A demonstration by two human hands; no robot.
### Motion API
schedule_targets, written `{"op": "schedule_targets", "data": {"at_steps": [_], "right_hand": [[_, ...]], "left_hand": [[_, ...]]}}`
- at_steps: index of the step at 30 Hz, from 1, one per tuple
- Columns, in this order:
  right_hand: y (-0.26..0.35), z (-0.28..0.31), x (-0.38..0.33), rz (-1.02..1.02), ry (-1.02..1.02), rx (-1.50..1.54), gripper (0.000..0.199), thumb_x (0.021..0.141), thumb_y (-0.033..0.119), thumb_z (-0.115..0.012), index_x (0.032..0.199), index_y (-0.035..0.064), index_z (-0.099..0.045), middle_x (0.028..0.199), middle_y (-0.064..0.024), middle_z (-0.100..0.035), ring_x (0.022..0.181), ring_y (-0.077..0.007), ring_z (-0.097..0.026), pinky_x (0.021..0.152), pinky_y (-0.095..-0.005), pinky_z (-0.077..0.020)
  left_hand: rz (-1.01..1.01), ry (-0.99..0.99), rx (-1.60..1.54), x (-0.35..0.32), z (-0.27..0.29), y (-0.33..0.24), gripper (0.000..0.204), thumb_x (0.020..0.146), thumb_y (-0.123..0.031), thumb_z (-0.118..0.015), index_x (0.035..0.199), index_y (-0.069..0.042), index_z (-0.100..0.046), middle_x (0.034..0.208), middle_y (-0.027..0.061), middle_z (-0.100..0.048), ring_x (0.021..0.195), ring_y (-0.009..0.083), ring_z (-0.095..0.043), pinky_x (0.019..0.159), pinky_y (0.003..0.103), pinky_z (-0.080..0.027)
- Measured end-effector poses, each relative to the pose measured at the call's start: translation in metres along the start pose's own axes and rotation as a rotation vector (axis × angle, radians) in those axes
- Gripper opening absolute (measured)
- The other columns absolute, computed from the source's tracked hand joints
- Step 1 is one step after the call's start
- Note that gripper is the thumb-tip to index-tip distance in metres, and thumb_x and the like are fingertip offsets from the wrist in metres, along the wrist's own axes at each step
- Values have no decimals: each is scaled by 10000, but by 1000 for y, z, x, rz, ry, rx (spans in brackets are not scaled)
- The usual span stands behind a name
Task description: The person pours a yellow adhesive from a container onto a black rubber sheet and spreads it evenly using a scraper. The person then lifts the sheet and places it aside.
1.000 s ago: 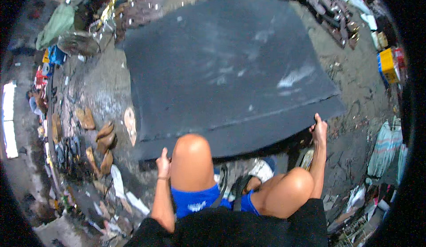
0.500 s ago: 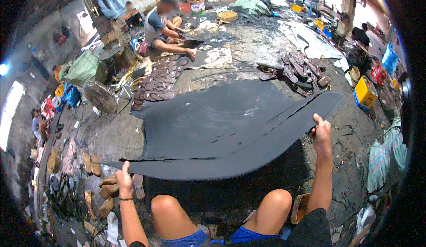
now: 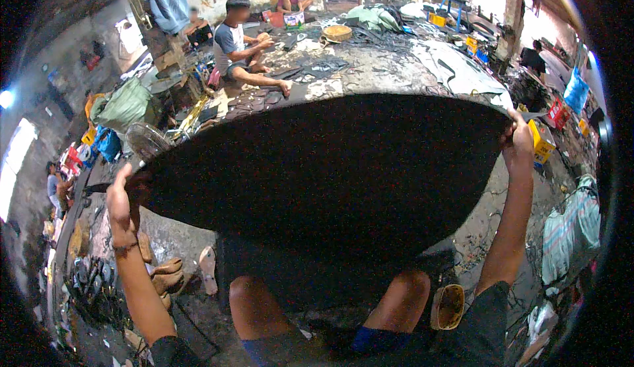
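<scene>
I see my left hand (image 3: 122,192) at nine o'clock and right hand (image 3: 518,139) at two o'clock, each clenched on an end of the large black flexible rubber sheet (image 3: 330,175), its long axis spanning between them above my knees.

Packages: a yellow rectangular crate (image 3: 543,140) at right just beside the raised sheet's corner, a bulging green sack (image 3: 123,105) at far left, and a blue bag (image 3: 576,92) at far right.
</scene>
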State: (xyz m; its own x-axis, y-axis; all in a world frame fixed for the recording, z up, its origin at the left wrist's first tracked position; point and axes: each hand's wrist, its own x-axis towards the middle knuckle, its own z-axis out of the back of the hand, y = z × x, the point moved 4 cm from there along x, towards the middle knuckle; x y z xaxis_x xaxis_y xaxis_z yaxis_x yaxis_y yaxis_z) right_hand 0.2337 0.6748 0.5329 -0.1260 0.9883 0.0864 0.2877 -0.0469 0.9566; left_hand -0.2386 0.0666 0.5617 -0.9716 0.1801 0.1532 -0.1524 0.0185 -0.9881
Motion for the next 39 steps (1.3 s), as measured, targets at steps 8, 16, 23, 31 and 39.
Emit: {"op": "schedule_targets", "data": {"at_steps": [8,16,23,31,39], "right_hand": [[38,-94,30,73,69,63,243,881,237,-681,720,172,-512,577,60,-420,469,-83,-400,457,-258,-345],[60,-96,125,760,375,-378,256,938,333,-551,1007,92,-604,820,-38,-593,676,-185,-534,660,-322,-415],[-13,-24,145,1332,274,-1094,373,936,431,-552,856,72,-614,712,-29,-575,580,-178,-499,536,-325,-400],[-439,121,34,-461,-102,-205,422,884,426,-636,890,6,-598,589,-57,-491,468,-179,-441,434,-383,-338],[-573,196,-54,-812,-481,-876,706,891,487,-651,1230,-125,-561,1231,-251,-604,1069,-328,-565,876,-456,-435]], "left_hand": [[-288,-149,113,126,-1,-12,354,911,-337,-614,1039,-21,-709,982,60,-698,867,165,-641,801,301,-494],[-1311,-146,849,131,-3,-127,480,981,-357,-563,1265,30,-559,1081,77,-661,1033,203,-614,930,324,-479],[-580,-144,-109,69,8,-14,518,1007,-345,-514,1365,29,-496,1326,128,-563,1189,229,-538,1037,354,-396],[581,45,629,-154,-49,378,704,908,-564,-618,989,134,-616,930,59,-568,800,202,-471,789,364,-458],[1006,90,533,-253,-40,524,650,921,-522,-612,1059,113,-591,976,83,-573,830,221,-492,800,382,-466]]}}
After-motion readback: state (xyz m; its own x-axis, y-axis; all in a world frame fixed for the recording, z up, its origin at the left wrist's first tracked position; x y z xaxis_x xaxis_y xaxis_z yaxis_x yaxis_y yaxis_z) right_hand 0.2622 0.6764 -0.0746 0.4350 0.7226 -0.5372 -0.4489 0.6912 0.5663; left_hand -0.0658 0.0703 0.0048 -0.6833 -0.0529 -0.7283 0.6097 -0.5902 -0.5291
